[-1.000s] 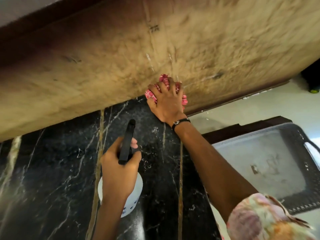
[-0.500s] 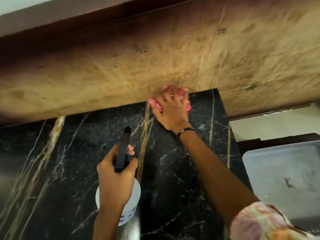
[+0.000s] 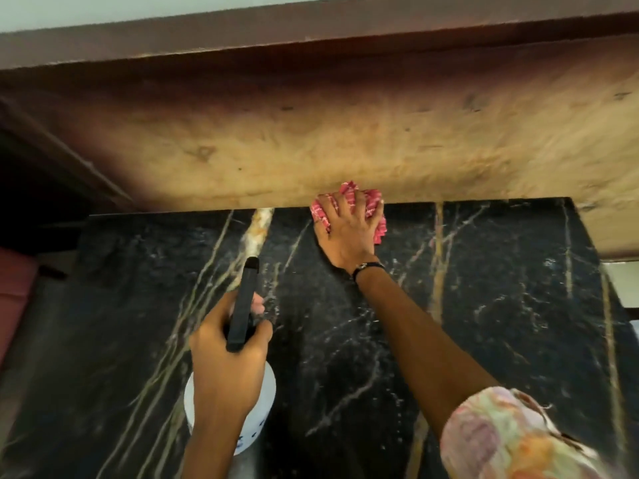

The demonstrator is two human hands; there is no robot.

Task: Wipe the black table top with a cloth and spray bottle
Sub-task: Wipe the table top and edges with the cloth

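One black table top (image 3: 466,323), marbled with pale and golden veins, fills most of the view, and everything else is placed against it. Beyond its far edge runs one broad tan wooden panel (image 3: 311,150), capped by a dark brown wooden strip (image 3: 311,32). Off the table top's left edge sits one reddish cushion-like surface (image 3: 14,295), only partly in view. Two bare arms reach over the table top; the right one shows one flowered sleeve (image 3: 511,440) at the near edge and one dark wristband (image 3: 368,267). One spray bottle (image 3: 242,402), white-bodied with a black head, is held over the near left part of the table top; whether its base touches the stone cannot be told. The left hand (image 3: 228,361) is wrapped round its neck, fingers curled about the black head. One bunched pink cloth (image 3: 371,205) lies at the table top's far edge, touching the wooden panel. The right hand (image 3: 349,233) presses on it with fingers curled into the cloth.
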